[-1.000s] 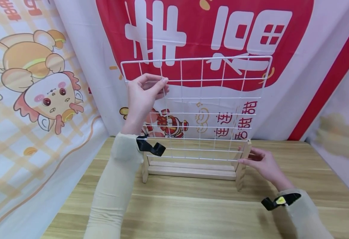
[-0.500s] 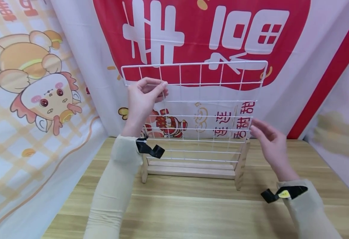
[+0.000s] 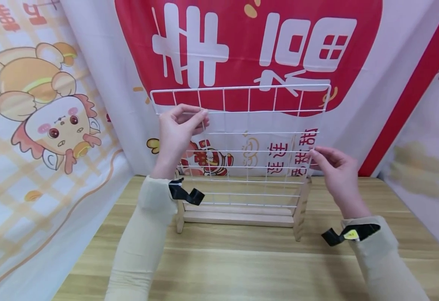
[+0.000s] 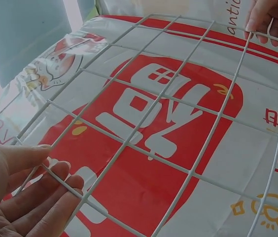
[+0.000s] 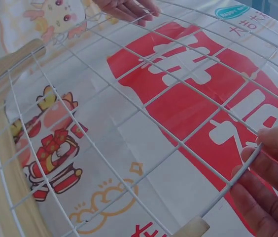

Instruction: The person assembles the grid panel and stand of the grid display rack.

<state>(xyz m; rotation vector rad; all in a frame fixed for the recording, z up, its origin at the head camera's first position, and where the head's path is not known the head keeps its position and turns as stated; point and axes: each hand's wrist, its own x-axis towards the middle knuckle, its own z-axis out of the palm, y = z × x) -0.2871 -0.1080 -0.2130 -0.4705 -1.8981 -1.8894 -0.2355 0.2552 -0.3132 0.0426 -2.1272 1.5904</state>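
A white wire grid panel (image 3: 238, 88) stands upright in a pale wooden stand (image 3: 238, 219), its lower part between the two side posts. My left hand (image 3: 178, 130) pinches a wire near the panel's upper left, thumb in front and fingers behind. In the left wrist view, the thumb and fingers of this left hand (image 4: 28, 195) meet around the wire. At the panel's right edge, above the right post (image 3: 300, 211), my right hand (image 3: 339, 173) grips the side wire. The right wrist view shows the right hand (image 5: 272, 173) with its thumb and fingers on that edge wire, above the post's top (image 5: 192, 228).
The stand rests on a wood-grain table (image 3: 234, 267). Behind it hangs a white and red printed cloth (image 3: 242, 50). A cartoon-patterned cloth (image 3: 35, 125) hangs at the left, and another pale cloth (image 3: 426, 159) at the right.
My right hand has left the stand's right post and risen to grip the panel's right edge. The panel's top edge and my left hand now sit lower against the backdrop.
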